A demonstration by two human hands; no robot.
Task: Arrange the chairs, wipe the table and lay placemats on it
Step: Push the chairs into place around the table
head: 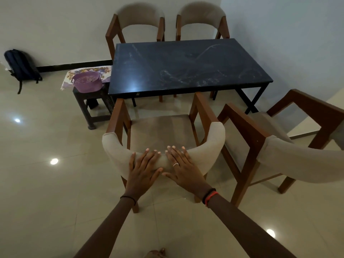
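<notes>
While both hands lie flat on the padded back of the near chair (163, 144), the left hand (144, 167) and right hand (181, 167) sit side by side, thumbs almost touching, fingers spread and pressed on the cushion instead of curled around anything. That chair faces the dark table (186, 66) but stands clear of it, its front legs just short of the table's near edge. To my eye the job now is to slide it in, and a level, even push from both palms should keep it square; leaning harder on one side would swing it toward the second chair (279, 146), which stands angled just to the right, its armrest close by. Lifting slightly could spare the glossy tile floor (46, 192) a scrape. Two more chairs (169, 21) are tucked in along the far side, against the wall. Chalky smears streak the tabletop, so wiping is yet to come. Left of the table a small stool (91, 101) carries a purple basket (87, 82) on a floral cloth (93, 70), perhaps the placemats, though I cannot tell. A backpack (20, 67) leans on the wall.
</notes>
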